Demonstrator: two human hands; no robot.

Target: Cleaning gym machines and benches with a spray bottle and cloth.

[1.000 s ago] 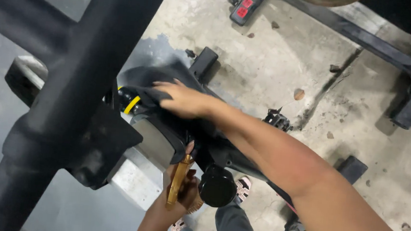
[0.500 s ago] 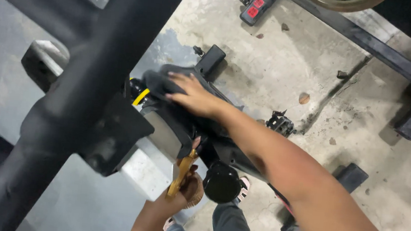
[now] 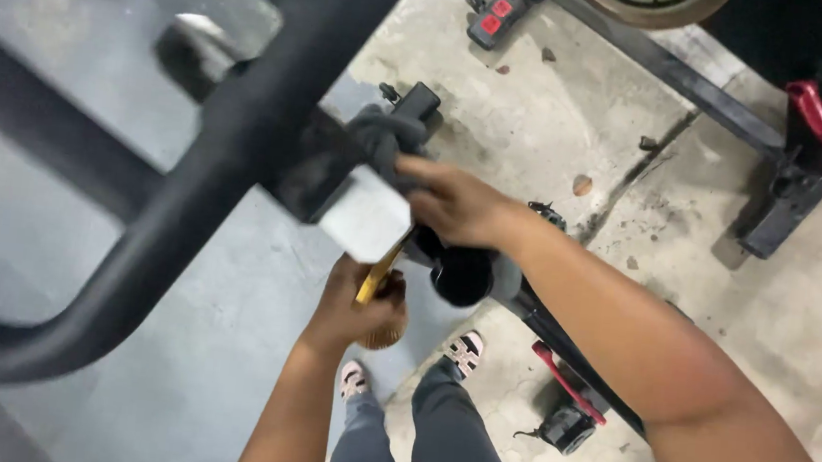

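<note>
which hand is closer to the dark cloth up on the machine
Right. The right hand presses on the dark cloth; the left hand is lower down, gripping a gold tool.

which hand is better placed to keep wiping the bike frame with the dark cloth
Right, probably. The right hand already presses the dark cloth against the bike frame. The left hand is lower, closed around a gold tool, so it isn't free.

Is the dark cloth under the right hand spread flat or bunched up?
Bunched up. The cloth shows thick folds in a lump on the black frame, with the right hand pressing on it.
</note>
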